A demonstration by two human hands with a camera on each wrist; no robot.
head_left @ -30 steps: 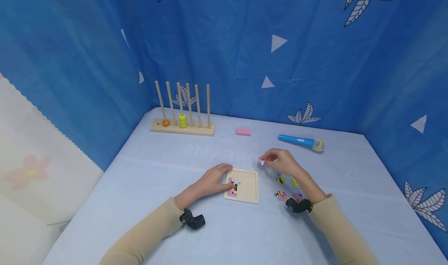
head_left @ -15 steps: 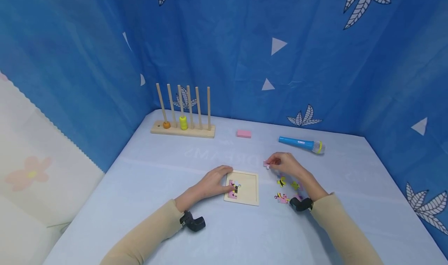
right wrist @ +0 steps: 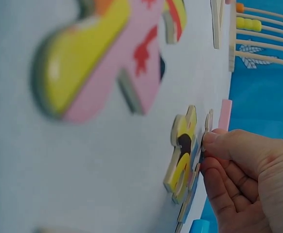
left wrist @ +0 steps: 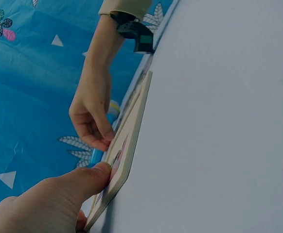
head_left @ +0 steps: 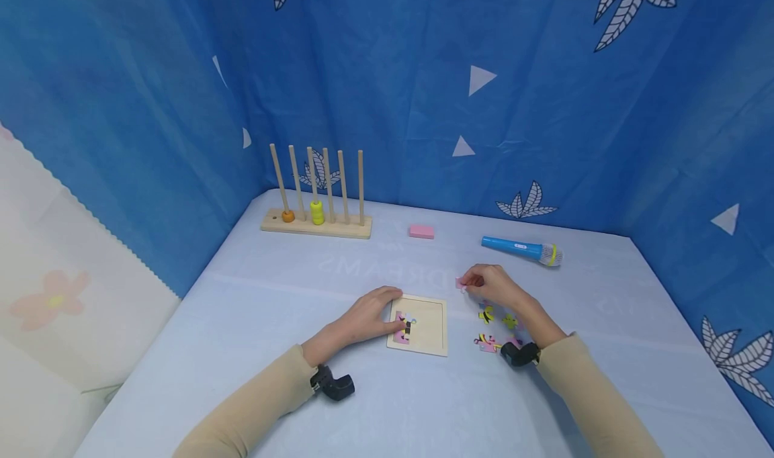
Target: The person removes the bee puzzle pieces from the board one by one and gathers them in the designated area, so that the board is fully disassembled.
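My left hand [head_left: 369, 313] grips the left side of a square wooden puzzle tray [head_left: 430, 346]. Its thumb presses on a pink puzzle piece [head_left: 399, 337] lying inside the rim. Beyond the tray's far right corner, my right hand [head_left: 492, 285] pinches a small pink-and-white puzzle piece [head_left: 459, 283] between thumb and fingers. The right wrist view shows that held piece nearly edge-on, low over the table. Several loose puzzle pieces lie beneath and beside the right wrist, among them a yellow-and-black piece [head_left: 486, 315] and a yellow one [head_left: 510, 321].
At the back left stands a wooden peg rack [head_left: 314, 226] with orange and yellow beads. A pink block [head_left: 421, 232] and a blue toy microphone [head_left: 520, 248] lie toward the back. Blue curtains [head_left: 387, 95] hang behind the table.
My right hand has shifted slightly right with the pinched puzzle piece, then stayed almost still over the last half second. The left hand keeps its grip on the puzzle tray.
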